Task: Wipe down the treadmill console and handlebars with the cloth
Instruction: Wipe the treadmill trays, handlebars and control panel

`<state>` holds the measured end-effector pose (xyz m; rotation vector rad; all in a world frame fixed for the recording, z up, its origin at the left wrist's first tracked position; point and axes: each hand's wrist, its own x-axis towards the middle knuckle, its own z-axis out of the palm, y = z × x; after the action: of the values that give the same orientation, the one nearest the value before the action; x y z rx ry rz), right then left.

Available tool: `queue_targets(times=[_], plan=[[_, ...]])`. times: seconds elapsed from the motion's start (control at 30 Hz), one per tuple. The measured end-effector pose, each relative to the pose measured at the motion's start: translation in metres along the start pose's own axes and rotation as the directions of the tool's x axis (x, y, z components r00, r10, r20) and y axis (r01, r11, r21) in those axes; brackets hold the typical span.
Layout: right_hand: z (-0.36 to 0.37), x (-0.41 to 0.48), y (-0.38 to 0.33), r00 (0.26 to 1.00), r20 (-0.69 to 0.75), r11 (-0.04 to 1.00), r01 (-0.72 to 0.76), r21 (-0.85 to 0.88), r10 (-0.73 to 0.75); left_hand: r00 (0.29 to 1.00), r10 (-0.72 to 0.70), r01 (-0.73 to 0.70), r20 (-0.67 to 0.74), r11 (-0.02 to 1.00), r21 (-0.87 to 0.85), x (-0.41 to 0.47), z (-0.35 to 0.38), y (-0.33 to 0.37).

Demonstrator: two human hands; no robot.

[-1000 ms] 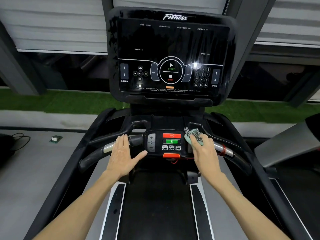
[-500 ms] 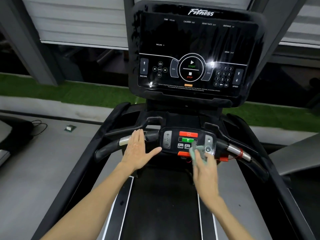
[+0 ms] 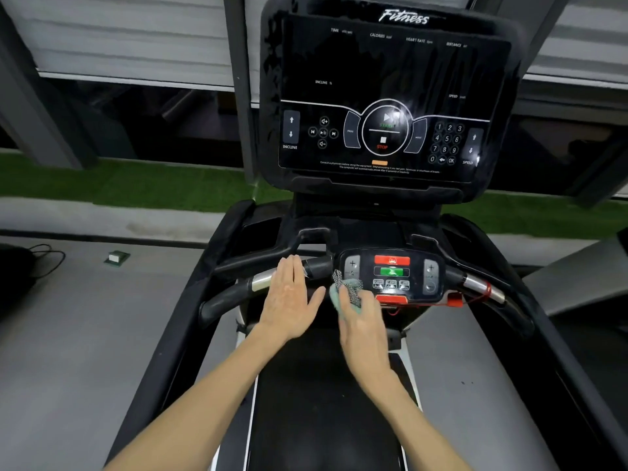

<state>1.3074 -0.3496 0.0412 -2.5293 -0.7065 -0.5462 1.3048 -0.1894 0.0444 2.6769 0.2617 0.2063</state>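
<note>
Treadmill belt (image 3: 323, 402) nearest, both forearms reaching over it. Left hand (image 3: 289, 297) flat on left handlebar (image 3: 231, 294), fingers straight and pressed together, thumb splayed. Right hand (image 3: 362, 321) holds cloth (image 3: 346, 290) against left edge of small control panel (image 3: 392, 277). Cloth is bunched over the blurred fingertips; their spread cannot be told. Beyond, dark console screen (image 3: 387, 96).
</note>
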Motion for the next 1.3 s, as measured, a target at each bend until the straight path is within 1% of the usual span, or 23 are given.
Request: queue_targets(times=[0.1, 0.17, 0.23, 0.3, 0.37, 0.47, 0.53, 0.6, 0.7, 0.8, 0.9, 0.97, 1.03, 1.1, 1.2, 1.3], plan=[[-0.009, 0.009, -0.007, 0.999, 0.051, 0.999, -0.008, 0.034, 0.006, 0.998, 0.053, -0.053, 0.017, 0.999, 0.003, -0.001, -0.008, -0.005], [-0.023, 0.018, -0.006, 0.997, 0.082, 0.997, -0.01, 0.082, 0.003, 0.996, 0.092, -0.092, 0.002, 0.996, -0.01, -0.002, -0.016, -0.012], [-0.036, 0.034, -0.006, 0.997, 0.079, 0.995, -0.018, 0.101, 0.01, 0.99, 0.131, -0.131, -0.044, 0.991, 0.006, -0.006, -0.022, -0.024], [-0.044, 0.056, -0.009, 0.998, 0.068, 0.994, -0.021, 0.106, 0.013, 0.979, 0.163, -0.16, -0.124, 0.986, 0.033, -0.015, -0.025, -0.041], [-0.049, 0.079, -0.011, 0.995, 0.095, 0.994, 0.019, 0.107, -0.029, 0.966, 0.175, -0.164, -0.191, 0.984, 0.071, -0.024, -0.026, -0.061], [-0.047, 0.104, -0.014, 0.987, 0.117, 0.993, 0.113, 0.018, -0.115, 0.974, 0.141, -0.109, -0.178, 0.979, 0.174, -0.039, -0.029, -0.091], [-0.039, 0.113, -0.016, 0.981, 0.111, 0.983, 0.17, -0.074, -0.161, 0.983, 0.074, -0.034, -0.171, 0.974, 0.226, -0.049, -0.03, -0.112], [-0.029, 0.119, -0.02, 0.968, 0.124, 0.962, 0.234, -0.139, -0.217, 0.986, 0.001, 0.041, -0.164, 0.968, 0.248, -0.057, -0.033, -0.133], [-0.012, 0.116, -0.028, 0.948, 0.171, 0.939, 0.296, -0.173, -0.267, 0.99, -0.048, 0.081, -0.132, 0.962, 0.261, -0.066, -0.034, -0.165], [0.0, 0.104, -0.036, 0.943, 0.233, 0.941, 0.283, -0.184, -0.239, 0.993, -0.071, 0.091, -0.093, 0.969, 0.229, -0.074, -0.031, -0.189], [0.007, 0.091, -0.041, 0.95, 0.234, 0.943, 0.259, -0.208, -0.209, 0.993, -0.081, 0.094, -0.081, 0.981, 0.171, -0.078, -0.023, -0.199], [0.007, 0.079, -0.046, 0.942, 0.259, 0.92, 0.283, -0.271, -0.214, 0.99, -0.107, 0.117, -0.087, 0.986, 0.115, -0.078, -0.019, -0.201], [0.008, 0.067, -0.05, 0.92, 0.31, 0.896, 0.333, -0.294, -0.241, 0.988, -0.126, 0.132, -0.088, 0.988, 0.075, -0.077, -0.017, -0.202], [0.01, 0.065, -0.052, 0.915, 0.323, 0.908, 0.331, -0.257, -0.243, 0.988, -0.126, 0.131, -0.089, 0.99, 0.054, -0.078, -0.017, -0.202], [0.004, 0.075, -0.053, 0.929, 0.318, 0.957, 0.247, -0.153, -0.189, 0.989, -0.124, 0.127, -0.076, 0.991, 0.036, -0.079, -0.017, -0.202], [-0.003, 0.089, -0.048, 0.913, 0.383, 0.96, 0.219, -0.177, -0.138, 0.988, -0.125, 0.128, -0.087, 0.991, 0.035, -0.079, -0.016, -0.202]])
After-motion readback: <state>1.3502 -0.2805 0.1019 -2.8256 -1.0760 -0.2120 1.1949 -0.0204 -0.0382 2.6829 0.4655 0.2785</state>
